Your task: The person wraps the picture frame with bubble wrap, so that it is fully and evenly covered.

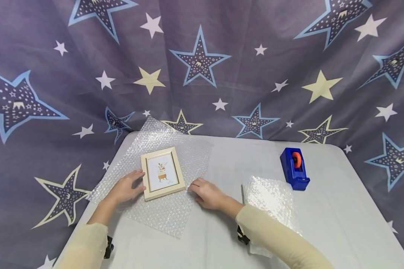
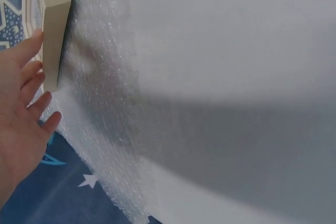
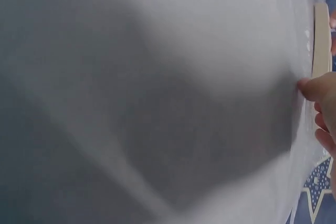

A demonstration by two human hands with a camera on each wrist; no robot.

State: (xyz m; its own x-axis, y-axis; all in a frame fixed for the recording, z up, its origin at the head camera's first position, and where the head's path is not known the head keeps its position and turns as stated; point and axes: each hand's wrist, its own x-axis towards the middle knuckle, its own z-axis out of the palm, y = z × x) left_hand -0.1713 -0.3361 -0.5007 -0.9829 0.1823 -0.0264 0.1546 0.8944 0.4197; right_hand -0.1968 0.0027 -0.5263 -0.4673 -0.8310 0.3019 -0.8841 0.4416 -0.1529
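A cream picture frame [image 1: 144, 164] with a plant-pot print lies face up, slightly turned, on a sheet of clear bubble wrap [image 1: 165, 220]. At the frame's left side, my left hand [image 1: 126, 187] touches the edge with fingers loosely extended. The left wrist view shows that hand [image 2: 21, 114] with its fingertips against the frame's side [image 2: 56, 40]. My right hand [image 1: 207, 193] is at the frame's lower right corner, its fingers slightly bent over the wrap. In the right wrist view its thumb [image 3: 313, 88] lies beside the frame's edge; whether it touches is unclear.
A blue tape dispenser [image 1: 294, 175] with an orange core stands at the right on the white table [image 1: 336, 209]. More bubble wrap [image 1: 269, 196] lies under and beyond the right forearm, with a thin dark object [image 1: 242, 193] at its left edge. A star-patterned curtain [image 1: 222, 97] hangs behind.
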